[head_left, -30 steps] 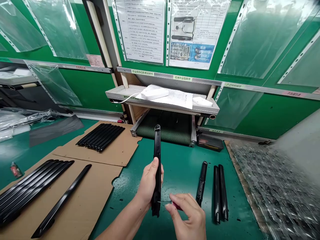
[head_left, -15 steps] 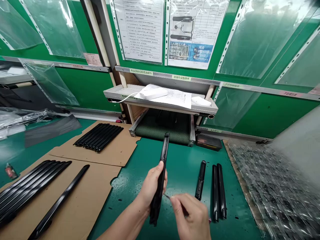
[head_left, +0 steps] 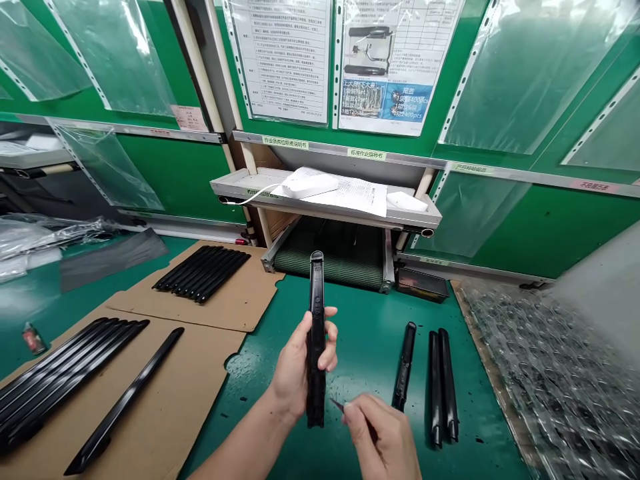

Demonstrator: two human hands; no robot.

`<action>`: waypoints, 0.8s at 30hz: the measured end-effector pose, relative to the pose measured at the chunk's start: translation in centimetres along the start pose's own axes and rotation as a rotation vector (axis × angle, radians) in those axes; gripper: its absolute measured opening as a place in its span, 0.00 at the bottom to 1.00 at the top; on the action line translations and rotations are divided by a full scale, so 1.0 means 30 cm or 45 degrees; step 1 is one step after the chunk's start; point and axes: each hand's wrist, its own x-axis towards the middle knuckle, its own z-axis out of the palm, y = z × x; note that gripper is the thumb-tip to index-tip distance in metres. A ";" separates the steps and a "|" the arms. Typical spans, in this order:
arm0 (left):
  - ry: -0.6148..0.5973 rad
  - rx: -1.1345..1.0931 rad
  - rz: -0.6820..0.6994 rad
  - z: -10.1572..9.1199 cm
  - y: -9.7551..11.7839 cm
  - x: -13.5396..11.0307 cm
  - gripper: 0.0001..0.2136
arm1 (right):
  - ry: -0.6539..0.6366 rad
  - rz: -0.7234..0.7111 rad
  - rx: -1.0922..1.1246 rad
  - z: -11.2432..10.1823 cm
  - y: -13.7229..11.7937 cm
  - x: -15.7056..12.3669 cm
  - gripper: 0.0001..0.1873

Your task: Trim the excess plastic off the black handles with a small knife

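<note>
A green-topped workbench [head_left: 360,313] carries two cardboard sheets [head_left: 250,300] of black plastic bars [head_left: 200,275] left of centre, three more bars [head_left: 404,367] lying loose right of centre, and, along its right edge, what looks like bubble wrap [head_left: 550,373].

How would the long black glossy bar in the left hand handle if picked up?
The long black glossy bar looks stiff, standing straight above the left hand gripping it. Its smooth sheen suggests it may be slippery.

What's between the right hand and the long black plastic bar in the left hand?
The head view shows a small dark pointed tool, pinched in the right hand, its tip aimed at the long black plastic bar.
</note>
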 end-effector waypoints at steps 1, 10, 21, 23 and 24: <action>-0.022 -0.043 -0.018 0.005 0.003 -0.003 0.17 | 0.066 -0.074 -0.136 -0.008 0.009 0.008 0.24; -0.059 -0.026 -0.188 0.022 -0.005 -0.015 0.19 | 0.242 -0.523 -0.597 -0.027 0.042 0.032 0.16; -0.075 0.106 -0.249 0.035 -0.015 -0.032 0.20 | 0.209 -0.642 -0.794 -0.041 0.052 0.033 0.17; -0.110 0.158 -0.263 0.036 -0.014 -0.038 0.20 | 0.110 -0.572 -0.731 -0.058 0.048 0.040 0.19; -0.139 0.178 -0.280 0.039 -0.013 -0.042 0.20 | -0.007 -0.479 -0.622 -0.070 0.045 0.047 0.21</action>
